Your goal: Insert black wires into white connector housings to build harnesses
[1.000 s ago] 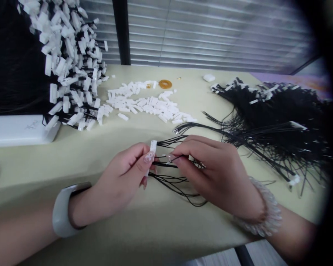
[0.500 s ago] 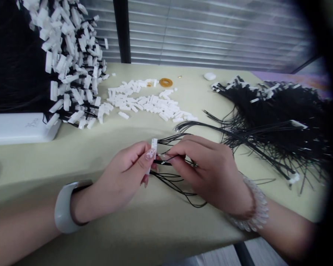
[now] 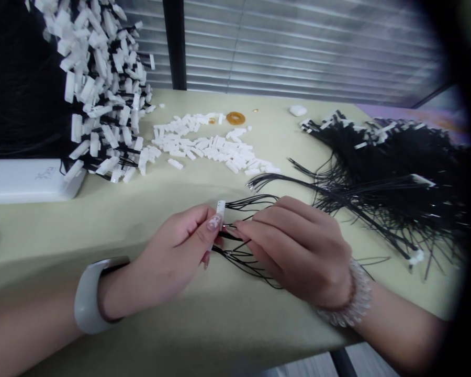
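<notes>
A long white connector point(image 3: 220, 208) stands nearly upright between the thumb and fingers of my left hand point(image 3: 180, 251). Several black wires point(image 3: 251, 200) run out of its right side, at its upper and lower ends. Close by on the right, my right hand point(image 3: 298, 251) pinches a thin black wire, whose tip is at the connector's middle, beside my left thumb. Whether that tip is inside the connector is too small to tell. More black wires pass under my right hand, and its fingers hide part of them.
Loose white connectors point(image 3: 220, 149) lie mid-table, with an orange ring point(image 3: 235, 118) behind them. At the left, wired connectors point(image 3: 98, 94) are heaped above a white box point(image 3: 31, 180). A large bundle of black wires point(image 3: 400, 157) covers the right side. Blinds point(image 3: 298, 47) hang behind.
My right hand has turned slightly and its fingertips have come closer to the connector with the wire. My left hand and the connector have shifted very slightly right and down.
</notes>
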`<action>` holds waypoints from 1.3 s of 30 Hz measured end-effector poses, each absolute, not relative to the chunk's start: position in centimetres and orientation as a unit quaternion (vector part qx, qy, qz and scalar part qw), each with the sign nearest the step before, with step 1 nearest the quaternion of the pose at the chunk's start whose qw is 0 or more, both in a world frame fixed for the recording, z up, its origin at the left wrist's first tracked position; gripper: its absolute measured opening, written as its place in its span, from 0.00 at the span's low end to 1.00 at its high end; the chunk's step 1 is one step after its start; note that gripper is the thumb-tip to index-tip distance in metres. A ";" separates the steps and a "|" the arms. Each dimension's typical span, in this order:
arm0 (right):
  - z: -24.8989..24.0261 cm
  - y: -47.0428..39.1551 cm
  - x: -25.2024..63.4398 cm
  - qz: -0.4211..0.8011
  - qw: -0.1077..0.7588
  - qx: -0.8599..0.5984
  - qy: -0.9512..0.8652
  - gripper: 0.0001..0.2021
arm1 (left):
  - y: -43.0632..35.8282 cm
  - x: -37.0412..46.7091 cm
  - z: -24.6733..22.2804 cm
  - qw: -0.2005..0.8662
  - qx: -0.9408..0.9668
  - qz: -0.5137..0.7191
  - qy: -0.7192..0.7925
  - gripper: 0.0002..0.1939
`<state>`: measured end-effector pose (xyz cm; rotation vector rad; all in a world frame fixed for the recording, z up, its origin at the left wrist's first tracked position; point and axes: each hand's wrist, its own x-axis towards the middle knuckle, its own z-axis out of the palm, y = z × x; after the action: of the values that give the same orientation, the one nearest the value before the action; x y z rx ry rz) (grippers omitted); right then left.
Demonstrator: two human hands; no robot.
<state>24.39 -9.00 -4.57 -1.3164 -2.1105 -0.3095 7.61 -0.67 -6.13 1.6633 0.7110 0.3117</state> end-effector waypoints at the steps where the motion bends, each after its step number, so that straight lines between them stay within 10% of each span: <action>1: -4.5 -9.0 24.4 -0.121 0.309 -0.498 -0.801 0.05 | -0.7 7.6 -6.1 0.610 0.718 0.133 0.308 0.16; 39: -3.6 -8.7 25.7 -0.314 0.164 -0.315 -0.881 0.06 | 0.1 8.6 -5.5 0.643 0.699 0.050 0.310 0.16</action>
<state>25.74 -8.73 -3.65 -0.8970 -2.5104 -0.8963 8.57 0.06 -5.49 1.5918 0.7057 0.1128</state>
